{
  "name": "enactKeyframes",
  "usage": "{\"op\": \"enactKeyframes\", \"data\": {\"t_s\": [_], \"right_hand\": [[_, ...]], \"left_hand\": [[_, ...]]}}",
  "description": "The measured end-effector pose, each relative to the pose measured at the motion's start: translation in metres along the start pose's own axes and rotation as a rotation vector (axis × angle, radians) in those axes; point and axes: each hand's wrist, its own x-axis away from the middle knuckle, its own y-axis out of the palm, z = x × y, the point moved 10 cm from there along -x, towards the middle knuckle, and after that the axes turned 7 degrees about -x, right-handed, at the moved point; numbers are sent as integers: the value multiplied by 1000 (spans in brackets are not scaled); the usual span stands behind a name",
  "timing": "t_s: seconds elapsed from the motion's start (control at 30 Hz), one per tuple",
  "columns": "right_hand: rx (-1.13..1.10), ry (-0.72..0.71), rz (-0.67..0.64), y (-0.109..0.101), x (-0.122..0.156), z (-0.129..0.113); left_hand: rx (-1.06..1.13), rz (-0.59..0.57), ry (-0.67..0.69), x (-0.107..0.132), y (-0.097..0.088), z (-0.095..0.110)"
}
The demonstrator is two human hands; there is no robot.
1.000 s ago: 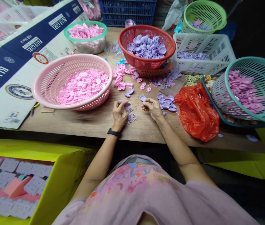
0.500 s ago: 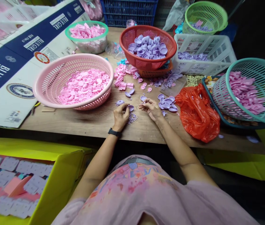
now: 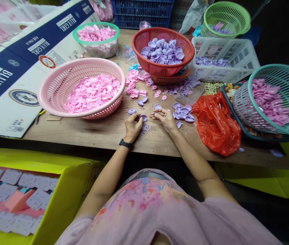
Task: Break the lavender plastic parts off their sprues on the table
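My left hand (image 3: pixel 132 126) rests on the wooden table (image 3: pixel 103 131), its fingers curled and pinched at a small purple plastic piece (image 3: pixel 143 117). A loose purple disc (image 3: pixel 131 111) lies just beyond it. My right hand (image 3: pixel 165 118) is beside it, fingers bent and pinched together on something tiny I cannot make out. A pile of purple scraps (image 3: pixel 144 128) lies between my hands. To the right sits a cluster of purple round pieces (image 3: pixel 183 112).
A pink basket (image 3: pixel 57 85) of pink pieces stands at the left, a red basket (image 3: pixel 163 68) of purple pieces behind. A red plastic bag (image 3: pixel 217 124), a teal basket (image 3: pixel 287 78), a white crate (image 3: pixel 226 51) and a green basket (image 3: pixel 226 12) are at the right. A yellow box (image 3: pixel 65 194) stands below left.
My left hand has set a purple disc down on the table and drawn back towards the purple piece near the scraps. My right hand has shifted slightly left.
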Motion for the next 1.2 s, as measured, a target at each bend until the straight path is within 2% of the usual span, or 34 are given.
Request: {"op": "enactKeyframes", "data": {"t_s": [0.23, 0.4, 0.53, 0.93, 1.2], "right_hand": [[165, -129, 12, 10, 6, -2], [350, -308, 58, 21, 21, -25], [517, -395, 63, 31, 31, -37], [462, -352, 52, 34, 31, -23], [607, -467, 76, 39, 35, -36]], "left_hand": [[-42, 22, 37, 1, -2, 5], [-71, 39, 54, 2, -3, 7], [-101, 38, 90, 3, -2, 11], [-164, 22, 159, 7, 7, 15], [-185, 65, 255, 10, 5, 24]]}}
